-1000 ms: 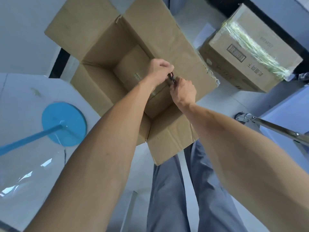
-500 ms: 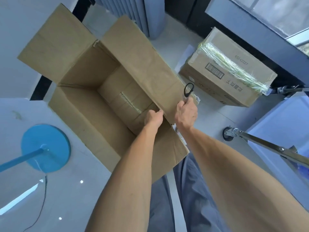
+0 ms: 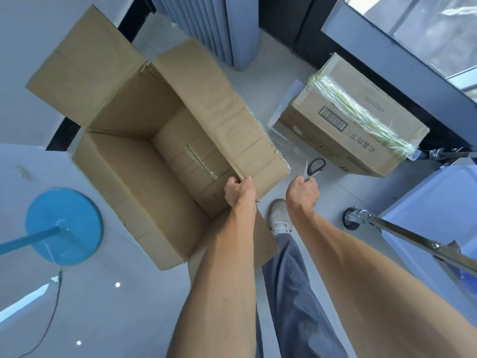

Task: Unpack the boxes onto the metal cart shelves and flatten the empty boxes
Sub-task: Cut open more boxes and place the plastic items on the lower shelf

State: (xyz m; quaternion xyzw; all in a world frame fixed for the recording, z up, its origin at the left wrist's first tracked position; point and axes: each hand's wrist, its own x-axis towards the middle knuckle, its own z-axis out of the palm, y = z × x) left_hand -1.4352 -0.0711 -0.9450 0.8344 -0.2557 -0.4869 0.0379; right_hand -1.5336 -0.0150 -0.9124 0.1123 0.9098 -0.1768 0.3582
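i'm holding the open box [image 3: 144, 161] by its near corner, my left hand [image 3: 239, 193] curling over the edge where the right flap meets the side wall. the box is sitting tilted above the pale floor [image 3: 124, 306], all flaps spread out, inside looking empty with a strip of tape [image 3: 202, 164] along the bottom seam. my right hand [image 3: 302, 195] is staying apart from the box, just to its right, gripping scissors [image 3: 312, 168] with the black handle loop pointing away from me. a sealed box [image 3: 353, 120] is lying on the floor further right, near the cart wheel [image 3: 351, 218] and metal cart bar [image 3: 418, 241]. a blue round base [image 3: 64, 226] is standing at left. my shoe [image 3: 280, 218] is showing between my arms.
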